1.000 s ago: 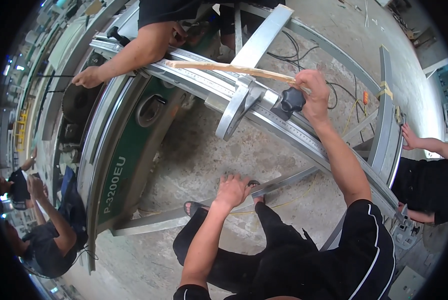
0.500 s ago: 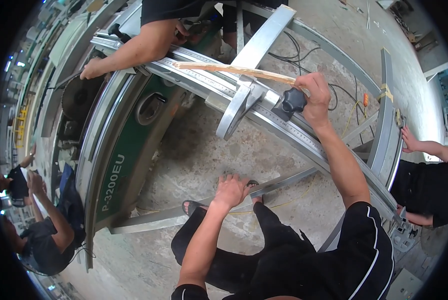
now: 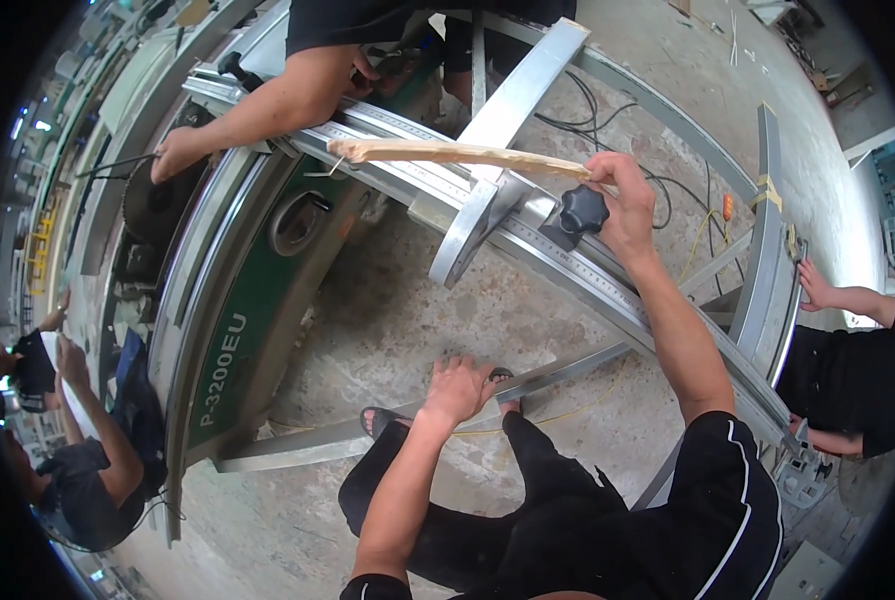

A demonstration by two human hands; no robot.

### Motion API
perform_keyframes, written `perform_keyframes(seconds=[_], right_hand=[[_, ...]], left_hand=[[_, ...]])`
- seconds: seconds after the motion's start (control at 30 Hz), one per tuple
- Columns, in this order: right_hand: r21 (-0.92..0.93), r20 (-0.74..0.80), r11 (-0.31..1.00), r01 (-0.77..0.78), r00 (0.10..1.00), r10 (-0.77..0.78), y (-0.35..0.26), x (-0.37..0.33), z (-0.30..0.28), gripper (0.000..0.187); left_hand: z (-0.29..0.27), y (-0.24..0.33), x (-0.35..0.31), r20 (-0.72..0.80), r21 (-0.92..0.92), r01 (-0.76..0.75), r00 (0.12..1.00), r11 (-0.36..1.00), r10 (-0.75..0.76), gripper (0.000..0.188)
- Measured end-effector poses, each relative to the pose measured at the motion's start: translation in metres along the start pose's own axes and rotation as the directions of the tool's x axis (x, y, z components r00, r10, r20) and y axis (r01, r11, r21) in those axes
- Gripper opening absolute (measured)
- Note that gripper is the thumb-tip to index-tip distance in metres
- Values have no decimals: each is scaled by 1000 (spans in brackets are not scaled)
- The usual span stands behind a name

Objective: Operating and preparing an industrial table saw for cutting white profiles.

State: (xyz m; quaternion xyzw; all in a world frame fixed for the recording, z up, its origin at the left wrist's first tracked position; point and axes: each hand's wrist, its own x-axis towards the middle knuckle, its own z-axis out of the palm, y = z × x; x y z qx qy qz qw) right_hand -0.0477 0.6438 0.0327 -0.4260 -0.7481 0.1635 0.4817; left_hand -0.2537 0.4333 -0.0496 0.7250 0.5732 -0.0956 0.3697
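Observation:
My right hand [image 3: 626, 205] is closed on one end of a long, rough strip of wood [image 3: 448, 153]. The strip stretches left above a metal guide rail with a scale [image 3: 558, 255]; a thin bent piece, perhaps a nail, shows by its ragged far end. Right beside this hand is a black star-shaped knob [image 3: 583, 211] on the rail's clamp. A curved metal piece [image 3: 465, 235] and a wide aluminium bar [image 3: 528, 90] lie under the strip. Lower down, my left hand [image 3: 458, 390] hangs over the floor, fingers spread, holding nothing.
A co-worker's arm [image 3: 268, 105] crosses from the top, its hand gripping a thin dark rod near a round saw blade [image 3: 148, 205]. The green machine body [image 3: 253, 320] stands left. Another person's hand [image 3: 818, 287] rests at the right frame. Black cables [image 3: 593, 115] lie on the floor.
The strip's far end has swung slightly left and down, while my right hand has shifted little. The co-worker's hand has moved a bit left and down. My left hand stays nearly still.

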Motion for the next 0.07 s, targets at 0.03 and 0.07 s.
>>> perform_keyframes(seconds=[0.03,0.07], right_hand=[[83,-12,994,-76,997,77,2,-1,1,15],[82,-13,994,-75,997,76,2,0,0,15]], left_hand=[[-1,1,0,13,1,2,1000,1000,-2,38],[-3,1,1,43,2,8,999,1000,-8,39]])
